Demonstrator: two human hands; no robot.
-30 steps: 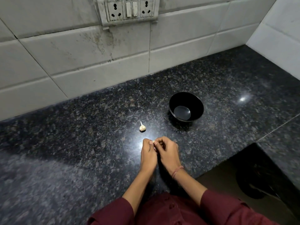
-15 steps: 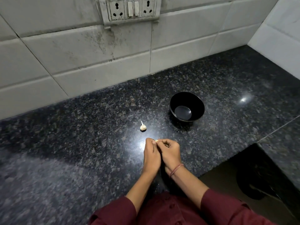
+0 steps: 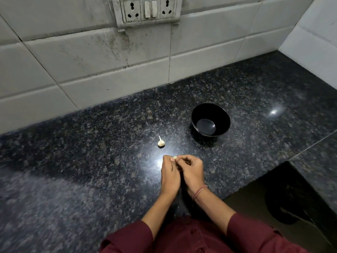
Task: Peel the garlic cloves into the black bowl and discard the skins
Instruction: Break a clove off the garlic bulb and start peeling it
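Pinching a small pale garlic clove between them, the left hand and the right hand meet just above the desk, near the middle of its front edge. Both hands have their fingers curled in, gripping the clove, which shows only at the top, where the fingertips of the two hands come together. The hands touch each other along their inner sides. Whether any skin has come off the clove is too small to tell.

A garlic bulb lies on the desk just beyond the hands and slightly to their left, apart from them, with its thin stalk pointing up and toward the back edge. The black bowl stands upright farther toward the back edge and to the right of the bulb, well apart from both the bulb and the hands. Its glossy inner bottom catches a dull sheen.

A bright patch of reflected light sits on the dark speckled stone right beside the hands (a smaller one glints to the right of the bowl). A red thread band circles the right wrist, and maroon sleeves cover the upper forearms.

Along the back edge rises a stained white tiled wall with a switch-and-socket panel at the top. A second tiled wall meets it at the back right corner. At the front right the desk's edge cuts in above a dim space I cannot make out.
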